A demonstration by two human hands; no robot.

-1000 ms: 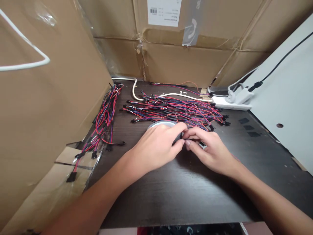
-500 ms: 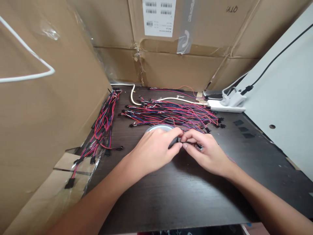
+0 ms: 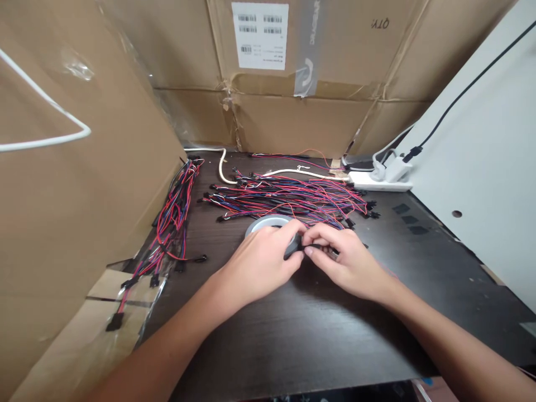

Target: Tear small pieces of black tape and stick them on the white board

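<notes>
**Q:** What do the hands hold?

**A:** The left hand [image 3: 258,263] and right hand [image 3: 349,262] are curled nearly shut, gripping a black wire connector [image 3: 293,247] between them, partly hidden by the fingers, above the middle of the desk [image 3: 293,346].

**Q:** Why that grip?

**A:** Apparently to steady so small a part from both sides.

**Q:** And around it?

**A:** Red, blue and black wire leads [image 3: 285,200] fan out behind a grey tape roll [image 3: 263,222]. A second wire bundle [image 3: 171,218] lies along the desk's left edge; a white power strip [image 3: 377,181] sits at the back right corner, against cardboard boxes [image 3: 301,125].
</notes>
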